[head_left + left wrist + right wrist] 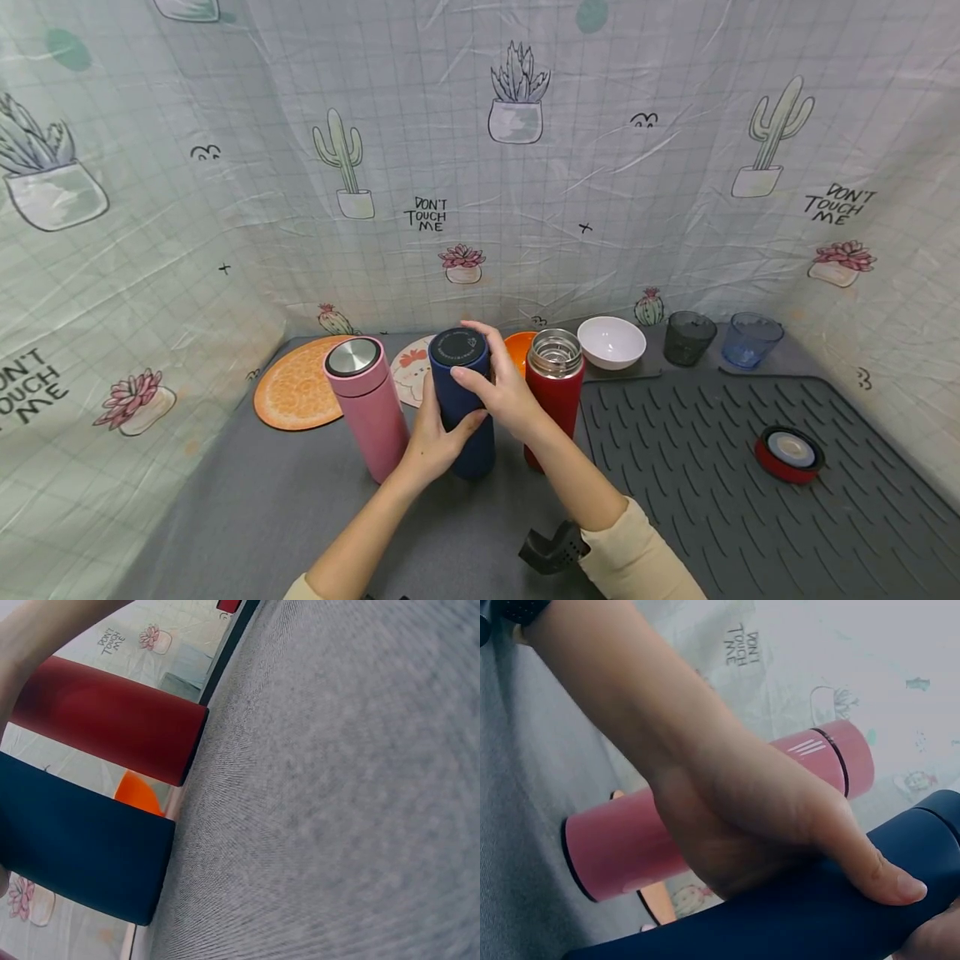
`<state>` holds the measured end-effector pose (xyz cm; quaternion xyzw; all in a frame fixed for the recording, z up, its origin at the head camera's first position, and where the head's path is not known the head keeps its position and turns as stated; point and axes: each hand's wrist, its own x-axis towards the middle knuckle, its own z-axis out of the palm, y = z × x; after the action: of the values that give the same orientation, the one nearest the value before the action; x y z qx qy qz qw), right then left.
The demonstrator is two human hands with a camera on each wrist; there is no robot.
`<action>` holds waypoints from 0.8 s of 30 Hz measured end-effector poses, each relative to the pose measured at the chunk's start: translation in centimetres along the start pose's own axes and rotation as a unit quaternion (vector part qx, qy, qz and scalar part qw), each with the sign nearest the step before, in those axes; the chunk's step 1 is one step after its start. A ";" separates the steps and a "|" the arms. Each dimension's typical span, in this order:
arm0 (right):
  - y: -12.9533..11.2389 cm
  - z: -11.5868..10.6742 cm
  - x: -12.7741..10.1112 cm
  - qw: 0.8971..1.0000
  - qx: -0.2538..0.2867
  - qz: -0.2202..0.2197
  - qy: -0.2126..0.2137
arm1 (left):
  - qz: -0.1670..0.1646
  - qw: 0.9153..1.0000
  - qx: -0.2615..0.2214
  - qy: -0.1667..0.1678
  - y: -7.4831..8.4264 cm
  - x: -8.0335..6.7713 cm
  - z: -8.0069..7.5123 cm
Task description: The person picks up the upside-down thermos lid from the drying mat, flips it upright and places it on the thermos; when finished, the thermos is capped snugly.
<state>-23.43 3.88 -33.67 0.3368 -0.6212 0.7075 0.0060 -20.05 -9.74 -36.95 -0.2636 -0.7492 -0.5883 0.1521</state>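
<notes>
Both of my forearms reach in from the bottom edge, cream sleeves pushed back, and between them a small black clip-like object (pixel 553 548) lies on the grey table (pixel 247 508). My left hand (pixel 435 437) wraps the middle of the navy thermos bottle (pixel 465 400), thumb across the front and fingers curled round the far side, so it is clamped on the body. My right hand (pixel 501 385) grips the bottle's dark lid (pixel 458 347) from the right, fingertips curled over its rim and thumb pressed on the near side. The navy bottle stands upright on the table, near the middle of the row.

Just to its left stands a pink thermos bottle (pixel 367 404) with a silver-topped lid, apart from my hand. Just to its right, behind my right wrist, stands a red thermos bottle (pixel 557 392), open at its steel mouth. An orange bowl (pixel 519 346) peeks out behind them, with an orange round mat (pixel 296 385) and a coaster with a chicken on it (pixel 412 371) farther left.

On the ribbed dark drying mat (pixel 712 492) to the right lies a red lid (pixel 789 452), well apart from the bottles. Along the back sit a white bowl (pixel 611 342), a dark glass cup (pixel 690 337) and a blue glass cup (pixel 752 338). A cactus-printed sheet (pixel 525 167) surrounds it all.
</notes>
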 end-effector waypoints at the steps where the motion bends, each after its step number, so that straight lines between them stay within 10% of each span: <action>1: 0.0 0.0 0.0 1.000 0.004 0.001 -0.005 | -0.004 1.000 0.001 0.001 0.1 0.0 0.0; 8: 0.4 0.3 0.0 0.999 0.008 -0.023 0.045 | 0.021 1.000 -0.003 0.002 -1.8 0.0 0.0; 17: 0.4 0.1 -0.1 1.000 -0.002 -0.023 0.015 | 0.010 1.000 0.015 0.012 0.3 0.1 0.2; 24: 0.7 0.5 -0.1 0.995 -0.047 -0.036 0.086 | 0.019 1.000 0.017 0.003 0.1 -0.1 0.1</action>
<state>-23.40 3.38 -34.30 0.2958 -0.6383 0.7036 0.1005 -19.96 -9.64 -36.97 -0.2737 -0.7532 -0.5734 0.1701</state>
